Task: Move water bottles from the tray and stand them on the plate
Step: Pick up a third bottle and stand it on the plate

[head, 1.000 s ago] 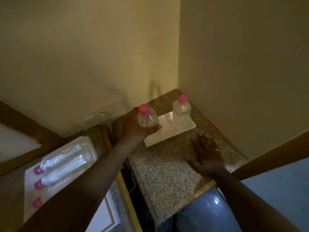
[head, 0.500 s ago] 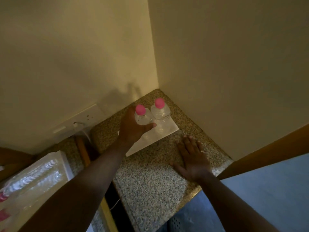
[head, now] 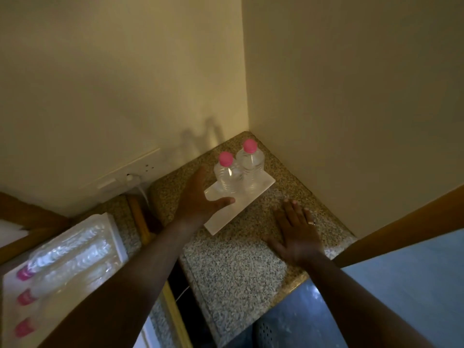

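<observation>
Two clear water bottles with pink caps stand upright side by side on a white rectangular plate point(head: 239, 208) in the corner of a speckled stone counter: the left bottle point(head: 228, 177) and the right bottle point(head: 251, 165). My left hand point(head: 200, 199) hovers open just left of the left bottle, thumb over the plate, no longer gripping it. My right hand point(head: 296, 229) lies flat, fingers spread, on the counter to the right of the plate. At lower left a white tray point(head: 118, 237) holds three more pink-capped bottles point(head: 67, 262) lying on their sides.
Two cream walls meet right behind the plate. A wall socket with a white plug point(head: 131, 178) sits on the left wall. A dark gap with a yellow-edged strip point(head: 140, 222) separates the tray's surface from the counter point(head: 233, 267). Blue floor lies at lower right.
My left hand set the second bottle down on the plate beside the first and let go, its fingers opening. The right hand stayed flat on the counter. The view shifted.
</observation>
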